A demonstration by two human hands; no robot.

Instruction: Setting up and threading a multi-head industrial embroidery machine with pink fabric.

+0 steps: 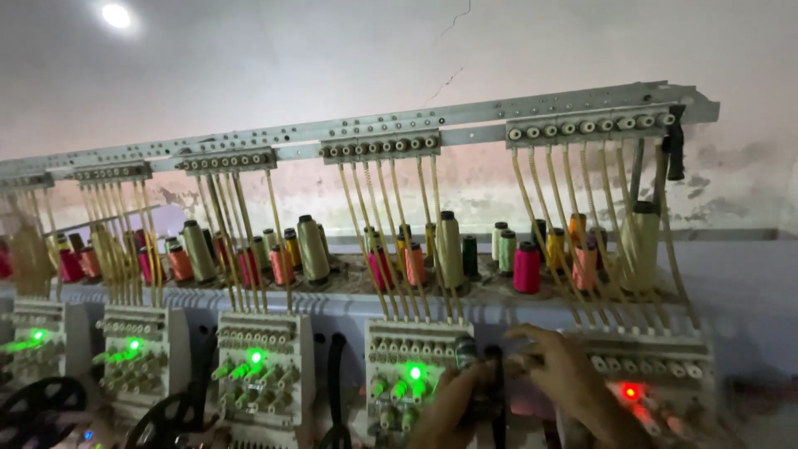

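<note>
Far left, we see embroidery heads (137, 353) in a row, each with a green lamp (255, 356) lit, and thread cones (312, 248) in mixed colours on the shelf (748, 291) behind them. Yellowish guide tubes (378, 224) drop from the overhead rail (465, 116) to each head. At centre, the fourth head (407, 366) also shows green. Our left hand (453, 403) is just right of it, fingers curled around a dark cylindrical part (467, 353) at that head's right edge. Our right hand (569, 382) is next, fingers spread and loosely bent, resting on the left side of the rightmost head (657, 374); we can't tell if it grips anything. That head shows a red lamp (630, 391).
</note>
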